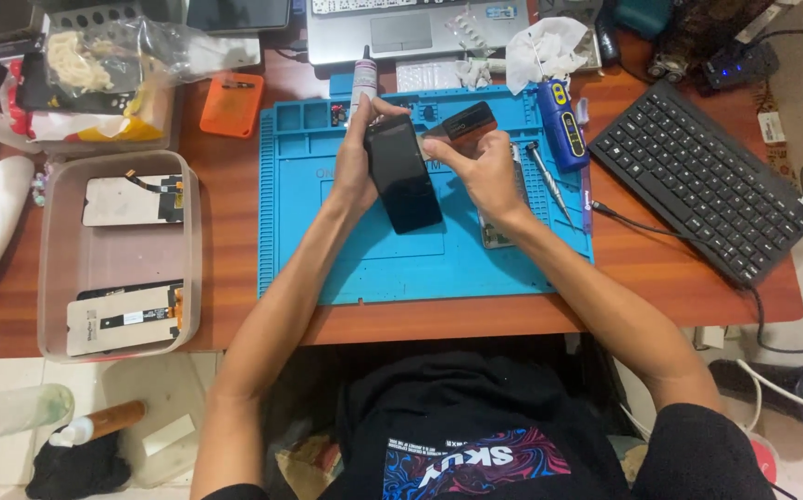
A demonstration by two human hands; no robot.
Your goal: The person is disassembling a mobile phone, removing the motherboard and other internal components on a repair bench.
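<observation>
The left hand is closed around the left long edge of a black phone, thumb curled over its top corner, holding it tilted up off the blue work mat. The phone's long axis runs from the far end of the mat down toward the person, leaning slightly to the right at its near end. The right hand sits just to the right of the phone, fingers pinched on a thin dark card whose edge meets the phone's upper right side; so the phone lies directly left of this hand, touching range. Under the right wrist a second flat part rests on the mat. Farther right lie a screwdriver and a blue-and-yellow tool; beyond the mat, a black keyboard. At left stands a tray with spare screens
</observation>
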